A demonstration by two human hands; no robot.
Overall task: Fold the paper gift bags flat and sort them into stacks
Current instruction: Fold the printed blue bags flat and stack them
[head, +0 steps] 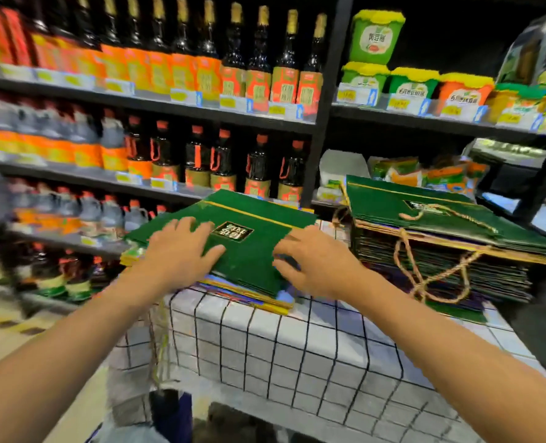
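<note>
A flat green paper gift bag [246, 251] with a gold stripe and a black-and-gold label lies on top of a low stack of flattened bags [252, 298]. My left hand [179, 247] rests on its left part, fingers spread and straight. My right hand [310, 260] presses its right edge with the fingers slightly bent over the side. To the right stands a taller stack of green bags [441, 251], its twine handles [425, 276] hanging down the front.
The stacks sit on a table with a white, black-gridded cloth [297, 362]. Behind are dark store shelves [156, 103] full of bottles, and green and orange tubs [412, 81] at the upper right. Twine handles [156, 340] dangle off the table's left edge.
</note>
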